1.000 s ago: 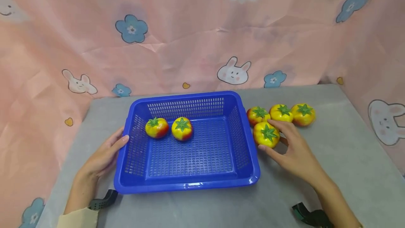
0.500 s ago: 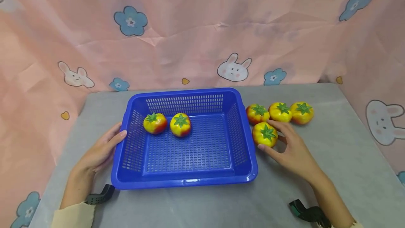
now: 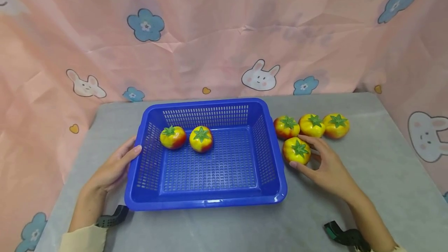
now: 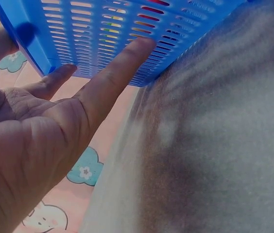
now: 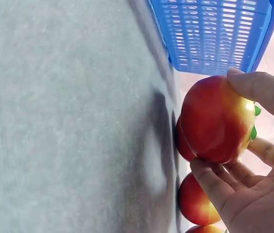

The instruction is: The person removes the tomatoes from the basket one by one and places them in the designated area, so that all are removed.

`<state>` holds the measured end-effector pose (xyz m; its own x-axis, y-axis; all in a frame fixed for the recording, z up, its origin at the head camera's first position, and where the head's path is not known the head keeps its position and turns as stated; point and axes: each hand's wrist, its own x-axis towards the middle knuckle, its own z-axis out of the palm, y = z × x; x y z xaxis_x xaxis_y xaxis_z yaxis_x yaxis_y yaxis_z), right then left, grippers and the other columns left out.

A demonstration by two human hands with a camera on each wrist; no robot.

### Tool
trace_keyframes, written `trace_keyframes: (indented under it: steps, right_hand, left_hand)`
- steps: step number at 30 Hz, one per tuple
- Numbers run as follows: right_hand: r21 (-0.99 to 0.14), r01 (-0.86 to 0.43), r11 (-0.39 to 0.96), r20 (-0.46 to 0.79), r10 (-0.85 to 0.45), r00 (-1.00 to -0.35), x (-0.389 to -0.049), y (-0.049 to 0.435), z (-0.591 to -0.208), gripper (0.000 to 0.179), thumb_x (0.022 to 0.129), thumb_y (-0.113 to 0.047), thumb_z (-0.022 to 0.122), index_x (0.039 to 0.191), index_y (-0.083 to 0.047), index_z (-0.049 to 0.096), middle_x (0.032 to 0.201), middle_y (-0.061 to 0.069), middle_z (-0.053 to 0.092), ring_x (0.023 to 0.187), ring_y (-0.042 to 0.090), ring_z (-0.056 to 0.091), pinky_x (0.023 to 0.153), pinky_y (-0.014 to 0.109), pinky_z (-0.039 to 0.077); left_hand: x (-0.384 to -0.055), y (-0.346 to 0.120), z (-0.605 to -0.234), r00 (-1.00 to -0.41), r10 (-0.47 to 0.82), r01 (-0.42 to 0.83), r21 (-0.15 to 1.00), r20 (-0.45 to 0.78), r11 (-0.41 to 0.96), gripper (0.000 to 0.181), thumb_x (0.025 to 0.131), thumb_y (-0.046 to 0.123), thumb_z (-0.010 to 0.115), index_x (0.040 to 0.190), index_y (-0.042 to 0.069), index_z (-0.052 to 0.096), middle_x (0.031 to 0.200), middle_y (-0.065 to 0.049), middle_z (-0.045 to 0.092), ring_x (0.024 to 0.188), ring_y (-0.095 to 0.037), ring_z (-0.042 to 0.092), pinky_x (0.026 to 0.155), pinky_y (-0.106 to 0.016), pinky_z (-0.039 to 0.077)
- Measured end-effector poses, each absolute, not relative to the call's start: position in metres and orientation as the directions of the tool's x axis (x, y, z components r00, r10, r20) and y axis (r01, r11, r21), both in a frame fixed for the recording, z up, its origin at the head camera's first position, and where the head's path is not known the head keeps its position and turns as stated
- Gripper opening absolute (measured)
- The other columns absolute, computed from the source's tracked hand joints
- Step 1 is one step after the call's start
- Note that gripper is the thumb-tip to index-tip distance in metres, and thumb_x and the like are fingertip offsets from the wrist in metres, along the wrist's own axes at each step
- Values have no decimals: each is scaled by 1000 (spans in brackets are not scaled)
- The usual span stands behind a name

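In the head view a blue plastic basket (image 3: 206,203) with slotted walls sits on the grey table. My left hand (image 3: 113,168) holds its left side, thumb over the rim and fingers against the outer wall (image 4: 91,36). Two yellow-and-red tomatoes with green star-shaped tops, a left one (image 3: 173,137) and a right one (image 3: 201,139), lie inside. Just outside the basket's right wall, my right hand (image 3: 327,168) pinches another tomato (image 3: 296,151) between thumb and fingers. The right wrist view shows this tomato's red underside (image 5: 214,121), with a shadow on the table beside it.
Behind the held tomato, three more stand in a row: a left one (image 3: 286,127), a middle one (image 3: 311,125) and a right one (image 3: 336,126). A pink patterned cloth (image 3: 210,49) hangs along the table's back edge (image 3: 350,98).
The head view has shifted slightly. Over the last half second the held tomato and right hand have moved a little to the right, away from the basket wall. The left hand keeps its hold.
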<state>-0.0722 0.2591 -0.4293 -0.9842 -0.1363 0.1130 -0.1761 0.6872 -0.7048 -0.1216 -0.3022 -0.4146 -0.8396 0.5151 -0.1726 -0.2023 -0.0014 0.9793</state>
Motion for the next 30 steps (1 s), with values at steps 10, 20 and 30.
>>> trace_keyframes:
  steps: [10, 20, 30]
  right_hand:
    - [-709, -176, 683, 99, -151, -984, -73, 256, -435, 72, 90, -18, 86, 153, -12, 51, 147, 16, 55, 130, 35, 55, 97, 9, 50]
    - [-709, -158, 687, 88, -136, -987, -74, 256, -437, 71, 92, -19, 85, 154, -11, 50, 147, 16, 55, 129, 34, 56, 101, 37, 61]
    - [-705, -166, 689, 86, -148, -985, -75, 259, -436, 70, 94, -19, 83, 154, -9, 49, 148, 19, 54, 129, 39, 56, 100, 48, 62]
  left_hand:
    - [-122, -303, -413, -844, 493, -216, 975, -212, 48, 63, 117, 23, 34, 169, 6, 4, 136, 4, 67, 117, -17, 75, 92, -43, 66]
    - [-122, -300, -410, -845, 485, -231, 972, -226, 51, 67, 116, 24, 36, 170, 4, 0, 137, 3, 65, 119, -17, 73, 94, -41, 66]
    - [-121, -300, -410, -847, 480, -230, 971, -229, 58, 67, 117, 25, 36, 169, 5, 0, 137, 4, 65, 118, -17, 74, 94, -42, 66]
